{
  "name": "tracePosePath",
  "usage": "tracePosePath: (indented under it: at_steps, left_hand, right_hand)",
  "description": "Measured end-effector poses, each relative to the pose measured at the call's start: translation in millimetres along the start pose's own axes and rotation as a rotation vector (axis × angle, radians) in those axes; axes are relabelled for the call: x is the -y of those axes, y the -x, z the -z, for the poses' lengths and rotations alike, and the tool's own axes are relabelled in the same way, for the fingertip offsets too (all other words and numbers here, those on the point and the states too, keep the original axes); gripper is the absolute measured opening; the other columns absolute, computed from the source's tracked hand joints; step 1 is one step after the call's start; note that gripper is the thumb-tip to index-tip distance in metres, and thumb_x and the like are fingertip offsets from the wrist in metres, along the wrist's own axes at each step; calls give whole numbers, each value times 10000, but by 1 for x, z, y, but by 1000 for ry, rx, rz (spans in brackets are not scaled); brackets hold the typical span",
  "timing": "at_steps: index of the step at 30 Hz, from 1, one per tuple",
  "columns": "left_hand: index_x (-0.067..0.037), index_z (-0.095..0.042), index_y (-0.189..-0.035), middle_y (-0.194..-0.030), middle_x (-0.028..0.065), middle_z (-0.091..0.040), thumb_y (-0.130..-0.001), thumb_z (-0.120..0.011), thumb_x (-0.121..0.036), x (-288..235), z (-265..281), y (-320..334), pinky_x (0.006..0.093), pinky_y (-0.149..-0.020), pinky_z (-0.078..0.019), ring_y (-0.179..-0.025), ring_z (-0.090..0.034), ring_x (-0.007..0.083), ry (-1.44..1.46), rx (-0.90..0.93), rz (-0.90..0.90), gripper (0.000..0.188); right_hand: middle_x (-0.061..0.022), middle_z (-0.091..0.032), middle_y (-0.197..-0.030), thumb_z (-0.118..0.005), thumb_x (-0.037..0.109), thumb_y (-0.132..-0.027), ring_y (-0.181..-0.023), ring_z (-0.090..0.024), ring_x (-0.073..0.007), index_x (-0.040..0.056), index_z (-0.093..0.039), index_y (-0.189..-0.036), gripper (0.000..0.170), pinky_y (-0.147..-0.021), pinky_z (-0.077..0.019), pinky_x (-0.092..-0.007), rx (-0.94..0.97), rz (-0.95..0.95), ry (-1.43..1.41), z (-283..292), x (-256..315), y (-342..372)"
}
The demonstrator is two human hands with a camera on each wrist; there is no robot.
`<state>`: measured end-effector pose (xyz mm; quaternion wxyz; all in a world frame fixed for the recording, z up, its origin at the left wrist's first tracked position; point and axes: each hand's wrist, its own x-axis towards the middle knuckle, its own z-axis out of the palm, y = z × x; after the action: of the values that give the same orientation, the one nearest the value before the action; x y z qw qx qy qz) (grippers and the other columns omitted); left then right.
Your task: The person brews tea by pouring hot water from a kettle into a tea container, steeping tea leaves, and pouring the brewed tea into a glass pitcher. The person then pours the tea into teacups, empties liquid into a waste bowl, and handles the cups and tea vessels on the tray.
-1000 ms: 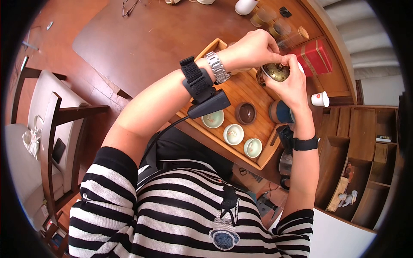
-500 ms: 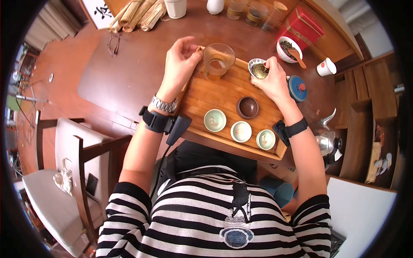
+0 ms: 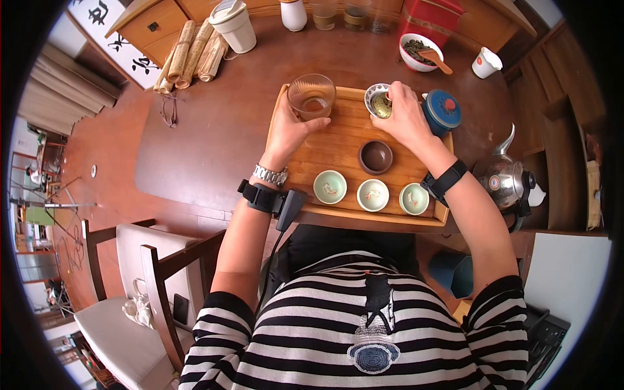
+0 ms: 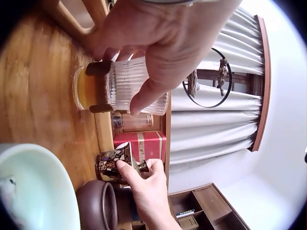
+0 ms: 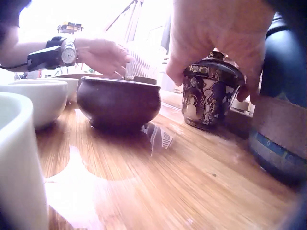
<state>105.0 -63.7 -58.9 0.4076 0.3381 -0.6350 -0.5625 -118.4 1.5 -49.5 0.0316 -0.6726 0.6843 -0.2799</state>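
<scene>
My left hand (image 3: 286, 133) is round a ribbed glass pitcher (image 4: 128, 79) at the far left of the wooden tray (image 3: 348, 133). Its thumb lies along the near side and its fingers go behind. Amber liquid fills the pitcher's lower part. With thumb and fingers, my right hand (image 3: 407, 116) grips a dark patterned gaiwan (image 5: 209, 96) by its rim at the tray's far right. The gaiwan's lid (image 3: 382, 106) sits tilted, and the pale inner rim shows beside it. A brown bowl (image 3: 376, 157) stands nearer me, between the hands.
Three pale green cups, one at the left (image 3: 330, 187), line the tray's near edge. Right of the gaiwan is a blue lidded jar (image 3: 443, 112). Beyond it are a bowl of tea leaves (image 3: 416, 49) and a paper cup (image 3: 486, 63). A metal kettle (image 3: 504, 182) stands right of the tray.
My left hand has left the right hand by the gaiwan's lid, moved left to the tray's corner, and closed round the glass pitcher. My right hand stays on the gaiwan. The head view has shifted.
</scene>
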Motion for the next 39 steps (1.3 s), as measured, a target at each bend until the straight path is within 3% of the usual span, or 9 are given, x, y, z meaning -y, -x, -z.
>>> tracePosePath:
  at_steps: [4,10,12,18,22,26,32,34,39]
  left_hand:
    - [12,-368,-1218,-1184,107,-502,-648,-741,24,3,-6,-2,297,-874,-479,-1075,-510,184,-9,-13,1,682]
    - [-9,-456,-1140,-1108,77,-545,-656,-699,64,25,-6,-6,291,-866,-475,-1028,-526,173,-33,-55,-23,546]
    - [-10,-470,-1119,-1095,73,-549,-658,-688,73,27,-6,-7,287,-859,-477,-1021,-528,172,-35,-58,-31,517]
    - [-5,-473,-1096,-1085,84,-548,-651,-684,85,10,2,1,280,-820,-496,-1022,-526,168,-122,-40,-110,500]
    - [6,-460,-1098,-1094,104,-541,-646,-692,84,-11,8,10,304,-868,-473,-1038,-520,184,-131,-17,-110,514]
    - [5,-444,-1107,-1113,109,-525,-656,-701,68,-25,10,23,318,-895,-449,-1057,-509,202,-135,0,-89,523]
    - [-19,-447,-1100,-1075,87,-553,-626,-756,-2,-20,10,31,303,-872,-454,-1006,-538,172,-158,-28,-136,567]
    - [-14,-434,-1111,-1105,98,-527,-642,-735,24,-24,9,34,315,-897,-438,-1047,-511,188,-215,-8,-120,559]
    - [-12,-422,-1120,-1141,109,-499,-662,-708,55,-19,9,35,329,-926,-421,-1097,-477,205,-235,9,-110,544]
  right_hand:
    - [-266,-480,-1053,-762,177,-604,-992,-478,-429,-4,-390,-983,560,-863,-420,-449,64,-45,-19,7,5,3]
    - [-249,-480,-1042,-751,205,-652,-1015,-476,-416,-22,-400,-1006,547,-866,-425,-430,107,-8,-47,26,16,11]
    - [-214,-493,-1033,-729,197,-681,-990,-501,-374,-15,-426,-997,487,-847,-428,-412,-85,127,-49,37,24,21]
    - [-159,-537,-938,-705,184,-712,-909,-535,-336,23,-459,-979,397,-778,-435,-396,-142,2,-301,46,31,71]
    - [-154,-536,-946,-725,199,-693,-935,-515,-330,20,-481,-973,412,-798,-433,-400,-32,-41,-322,35,44,116]
    - [-150,-533,-978,-736,213,-671,-960,-498,-318,13,-493,-1035,481,-821,-424,-402,-81,0,-203,20,47,136]
    - [-179,-545,-1051,-736,246,-675,-995,-513,-307,-29,-461,-1164,625,-858,-418,-417,35,-104,-14,12,49,92]
    - [-196,-542,-1066,-738,271,-673,-1031,-513,-303,-31,-451,-1180,656,-882,-417,-414,236,-193,81,5,52,82]
    - [-207,-569,-1004,-735,254,-654,-993,-541,-317,-58,-479,-1086,592,-864,-440,-398,296,-213,24,1,45,74]
